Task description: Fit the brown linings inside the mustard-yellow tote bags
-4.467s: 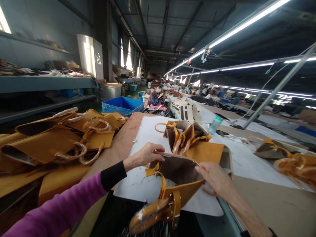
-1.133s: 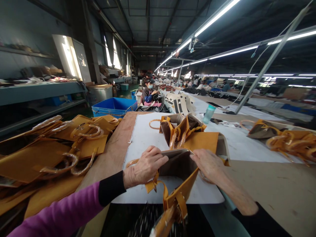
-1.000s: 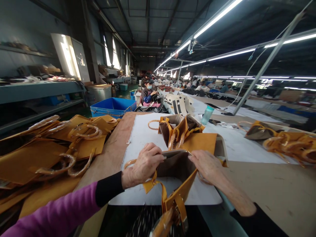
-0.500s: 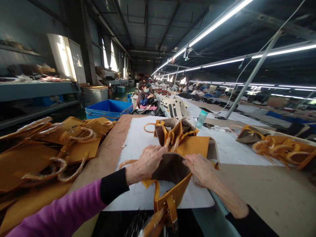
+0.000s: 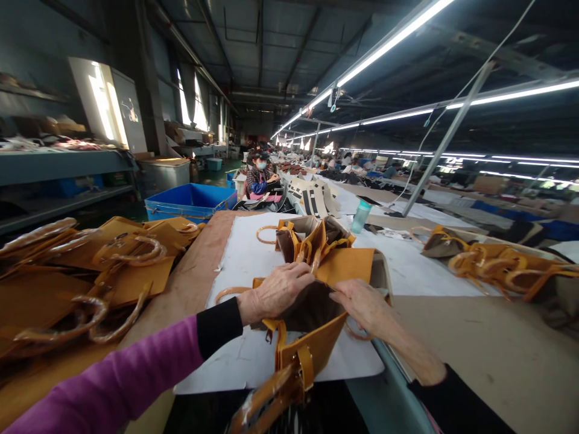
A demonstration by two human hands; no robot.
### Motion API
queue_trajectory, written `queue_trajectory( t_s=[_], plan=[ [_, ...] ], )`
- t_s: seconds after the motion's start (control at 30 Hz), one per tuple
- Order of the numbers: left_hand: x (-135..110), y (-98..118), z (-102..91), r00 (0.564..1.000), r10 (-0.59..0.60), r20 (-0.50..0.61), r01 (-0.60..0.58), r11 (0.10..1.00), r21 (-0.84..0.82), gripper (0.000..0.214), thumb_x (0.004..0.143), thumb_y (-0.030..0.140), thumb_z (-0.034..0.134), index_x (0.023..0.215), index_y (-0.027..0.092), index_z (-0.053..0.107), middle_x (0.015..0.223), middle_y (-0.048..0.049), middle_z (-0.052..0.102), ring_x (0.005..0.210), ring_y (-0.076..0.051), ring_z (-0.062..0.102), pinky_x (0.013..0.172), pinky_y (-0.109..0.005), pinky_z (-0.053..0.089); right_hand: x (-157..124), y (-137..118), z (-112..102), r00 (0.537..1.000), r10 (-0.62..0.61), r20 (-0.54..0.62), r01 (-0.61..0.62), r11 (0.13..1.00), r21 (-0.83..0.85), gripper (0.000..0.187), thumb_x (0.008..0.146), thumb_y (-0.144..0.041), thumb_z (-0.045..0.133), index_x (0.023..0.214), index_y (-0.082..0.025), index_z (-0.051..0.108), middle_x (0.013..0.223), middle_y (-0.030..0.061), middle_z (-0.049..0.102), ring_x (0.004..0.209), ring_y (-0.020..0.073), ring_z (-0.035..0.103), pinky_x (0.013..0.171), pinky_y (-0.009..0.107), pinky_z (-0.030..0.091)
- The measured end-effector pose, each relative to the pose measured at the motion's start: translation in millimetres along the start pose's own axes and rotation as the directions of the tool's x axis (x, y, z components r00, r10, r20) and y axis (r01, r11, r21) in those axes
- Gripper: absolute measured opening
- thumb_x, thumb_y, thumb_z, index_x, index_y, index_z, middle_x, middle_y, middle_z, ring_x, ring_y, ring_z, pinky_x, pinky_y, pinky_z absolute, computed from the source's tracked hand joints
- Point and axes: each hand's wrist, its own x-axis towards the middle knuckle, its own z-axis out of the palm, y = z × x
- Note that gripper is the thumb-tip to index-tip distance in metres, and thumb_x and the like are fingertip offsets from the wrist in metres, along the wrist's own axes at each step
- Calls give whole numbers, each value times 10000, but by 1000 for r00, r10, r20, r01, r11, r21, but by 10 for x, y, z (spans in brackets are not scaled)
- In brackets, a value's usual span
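Note:
A mustard-yellow handbag (image 5: 312, 346) with a brown lining (image 5: 307, 310) lies open on a white board (image 5: 244, 265) at the table's near edge. My left hand (image 5: 278, 292) curls over the bag's left rim, fingers closed on it. My right hand (image 5: 362, 304) grips the right rim, fingers bent onto the lining. The bag's wrapped handle (image 5: 266, 401) hangs off the near edge toward me. Just behind the bag stands another open yellow bag (image 5: 316, 238).
A pile of flat yellow bags (image 5: 90, 271) with wrapped handles fills the left side. More yellow bags (image 5: 493, 262) lie at the right. A teal bottle (image 5: 360, 216) stands behind. A blue crate (image 5: 192, 202) and seated workers (image 5: 259, 178) are farther back.
Both hands have pressed closer together on the bag's opening, flattening it; the bag's grey top rim no longer shows. My view has shifted slightly left.

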Motion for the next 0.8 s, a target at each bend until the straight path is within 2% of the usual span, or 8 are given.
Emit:
queue_trajectory(
  t_s=[0.27, 0.37, 0.43, 0.6, 0.7, 0.8],
  plan=[
    [127, 13, 164, 1000, -7, 17, 8, 999, -31, 162, 874, 121, 371, 895, 154, 528, 1004, -55, 561, 874, -155, 543, 787, -269, 474, 34, 46, 72, 998, -9, -58, 8, 1000, -26, 271, 848, -272, 429, 628, -180, 556, 643, 29, 588, 653, 146, 537, 555, 256, 261],
    [78, 19, 170, 999, -28, 25, 29, 998, -48, 137, 876, 141, 375, 879, 155, 511, 1022, -54, 560, 868, -153, 549, 790, -272, 475, 27, 52, 62, 999, 6, -49, -5, 1000, 7, 293, 858, -286, 409, 608, -181, 520, 567, 6, 538, 567, 122, 518, 524, 243, 253],
    [35, 10, 148, 999, -41, 28, 43, 995, -87, 88, 853, 165, 436, 919, 163, 493, 1048, -50, 549, 896, -157, 549, 792, -268, 475, 16, 76, 50, 1000, 15, -23, -13, 997, 70, 292, 861, -289, 399, 603, -182, 487, 509, -23, 486, 470, 94, 482, 496, 229, 252],
    [-32, -86, 77, 996, -85, 28, 88, 980, -177, 237, 798, 193, 545, 1018, 184, 456, 1099, -41, 533, 970, -171, 547, 819, -270, 468, -5, 179, 30, 997, -60, 49, 46, 970, 240, 293, 859, -330, 384, 604, -190, 413, 467, -65, 420, 341, 68, 449, 446, 205, 276],
    [-30, -135, 65, 999, -52, 10, 53, 974, -219, 214, 822, 193, 533, 1030, 202, 485, 1133, -28, 524, 987, -156, 550, 831, -249, 459, -2, 204, 35, 996, -86, 36, 76, 970, 230, 306, 856, -354, 389, 597, -192, 397, 441, -71, 407, 337, 70, 453, 456, 202, 286],
    [-17, -144, 77, 999, -27, -21, 21, 972, -233, 165, 848, 202, 509, 1011, 209, 529, 1134, -21, 531, 972, -143, 558, 803, -228, 462, 2, 185, 37, 998, -58, 35, 50, 978, 204, 308, 858, -351, 382, 597, -189, 410, 458, -65, 427, 349, 66, 440, 456, 208, 261]
  ],
)
